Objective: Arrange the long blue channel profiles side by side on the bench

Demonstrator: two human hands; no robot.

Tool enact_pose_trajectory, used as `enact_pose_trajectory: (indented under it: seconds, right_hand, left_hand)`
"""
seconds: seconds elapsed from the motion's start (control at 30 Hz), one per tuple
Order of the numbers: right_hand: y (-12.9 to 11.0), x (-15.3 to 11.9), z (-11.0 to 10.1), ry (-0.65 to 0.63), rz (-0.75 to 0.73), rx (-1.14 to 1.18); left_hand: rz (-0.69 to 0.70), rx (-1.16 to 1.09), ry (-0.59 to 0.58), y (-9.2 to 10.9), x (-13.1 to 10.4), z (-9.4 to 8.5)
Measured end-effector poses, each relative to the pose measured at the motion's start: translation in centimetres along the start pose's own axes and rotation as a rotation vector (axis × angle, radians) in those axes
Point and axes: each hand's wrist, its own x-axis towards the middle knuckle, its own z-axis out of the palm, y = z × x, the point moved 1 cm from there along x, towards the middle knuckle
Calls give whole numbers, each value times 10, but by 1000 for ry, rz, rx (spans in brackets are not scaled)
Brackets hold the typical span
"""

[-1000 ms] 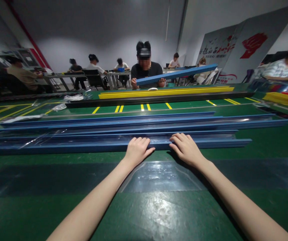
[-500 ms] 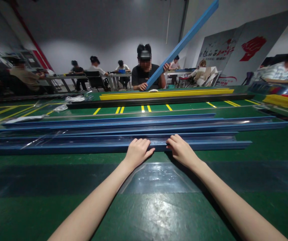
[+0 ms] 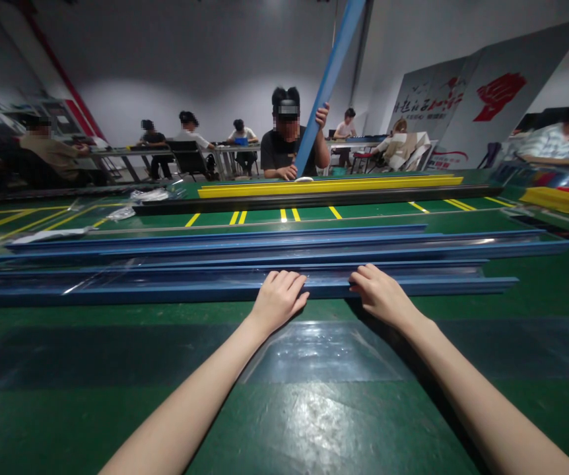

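A long blue plastic channel strip (image 3: 116, 292) with a clear film in it lies across the table before me. My left hand (image 3: 280, 300) straddles its near wall, fingers over the top and thumb on the near side. To the right, my right hand (image 3: 381, 293) has its fingers curled over the same wall, closed on it. The fingertips of both hands are partly hidden inside the channel. Just behind lie more blue channel strips (image 3: 502, 249), parallel to this one. Between my forearms and beyond them, a flat clear plastic sheet (image 3: 324, 349) spreads on the green tabletop.
A yellow strip (image 3: 364, 185) and a black strip (image 3: 284, 206) lie farther back. Across the table a co-worker (image 3: 277, 152) holds a blue strip (image 3: 327, 89) upright at a slant. Plastic bags (image 3: 150, 195) sit at the left, a yellow tray (image 3: 554, 198) at the right.
The nearest blue channel has slid a little to the right, along with my right hand. My left hand has shifted only slightly right. The co-worker's strip has tilted steeper.
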Motion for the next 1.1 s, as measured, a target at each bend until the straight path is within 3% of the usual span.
enact_pose_trajectory:
  seconds: [0.3, 0.47, 0.7, 0.87, 1.1]
  right_hand:
    - [34, -18, -5, -40, 67, -41]
    - [40, -22, -6, -26, 98, -56]
    - [34, -21, -2, 25, 120, -77]
    - [30, -20, 2, -9, 105, -82]
    - [-4, -1, 8, 8, 22, -62]
  left_hand:
    - [-66, 86, -62, -1, 0, 0]
    - [-134, 134, -95, -1, 0, 1]
    - [-150, 163, -105, -1, 0, 1]
    - [-145, 153, -93, -1, 0, 1]
    - [-154, 150, -112, -1, 1, 1]
